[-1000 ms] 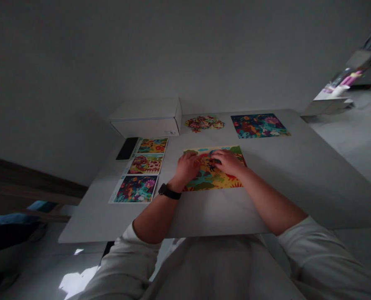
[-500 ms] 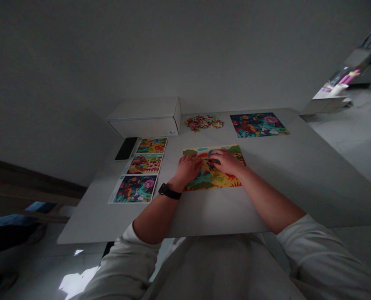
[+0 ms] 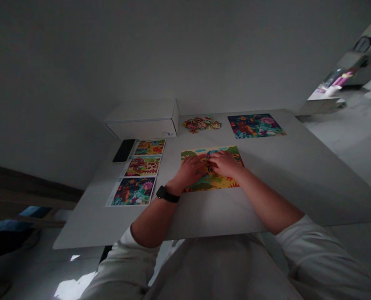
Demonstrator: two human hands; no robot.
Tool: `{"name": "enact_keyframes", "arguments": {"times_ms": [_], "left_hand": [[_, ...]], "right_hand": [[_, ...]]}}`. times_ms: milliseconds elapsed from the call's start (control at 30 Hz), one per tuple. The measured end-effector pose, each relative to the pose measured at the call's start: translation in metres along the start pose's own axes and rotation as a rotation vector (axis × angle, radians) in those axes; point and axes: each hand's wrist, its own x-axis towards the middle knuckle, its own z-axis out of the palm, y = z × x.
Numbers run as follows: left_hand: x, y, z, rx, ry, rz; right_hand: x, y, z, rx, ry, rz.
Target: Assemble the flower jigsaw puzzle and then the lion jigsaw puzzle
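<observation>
A colourful jigsaw puzzle (image 3: pixel 215 183) with yellow, green and red areas lies flat on the white table (image 3: pixel 297 175) in front of me. My left hand (image 3: pixel 190 171), with a black watch on its wrist, rests palm down on the puzzle's left half. My right hand (image 3: pixel 225 163) rests on the puzzle's middle, fingertips close to the left hand's. Both hands lie flat with fingers bent onto the pieces. Whether a piece is pinched under the fingertips is hidden.
A heap of loose puzzle pieces (image 3: pixel 200 123) and a dark finished puzzle (image 3: pixel 255 126) lie at the table's far side. A white box (image 3: pixel 144 120), a black phone (image 3: pixel 123 150) and three picture cards (image 3: pixel 141 166) sit to the left.
Both hands have drawn slightly closer together over the puzzle's middle. The view has shifted a little; the things on the table have stayed where they were.
</observation>
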Motion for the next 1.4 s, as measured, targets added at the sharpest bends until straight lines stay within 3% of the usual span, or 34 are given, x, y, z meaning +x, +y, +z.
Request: {"name": "enact_keyframes", "arguments": {"times_ms": [267,467,633,733,833,967,1100,1233,1400], "left_hand": [[-0.003,0.005,-0.002,-0.109,0.023,0.003],[-0.005,0.009,-0.004,0.019,-0.042,-0.009],[-0.024,0.002,-0.034,0.15,-0.119,-0.047],[-0.047,-0.01,-0.058,0.137,-0.201,-0.004],[-0.071,-0.024,-0.067,0.18,-0.197,0.022],[-0.089,-0.035,-0.055,0.247,-0.23,0.089],[-0.088,-0.031,-0.038,0.284,-0.201,0.108],[-0.07,-0.005,-0.017,0.303,-0.178,0.141],[-0.022,0.051,0.027,0.323,-0.209,0.183]], "right_hand": [[-0.004,-0.001,-0.011,0.018,-0.005,-0.012],[-0.001,-0.005,-0.016,-0.033,-0.068,-0.02],[-0.021,-0.003,-0.031,-0.042,-0.064,0.034],[-0.052,-0.004,-0.037,-0.092,-0.106,0.034],[-0.084,-0.008,-0.037,-0.129,-0.155,0.089],[-0.107,-0.013,-0.035,-0.14,-0.182,0.114],[-0.116,-0.009,-0.041,-0.124,-0.18,0.143],[-0.142,0.012,-0.053,-0.091,-0.201,0.197],[-0.198,0.055,-0.071,-0.074,-0.217,0.318]]}}
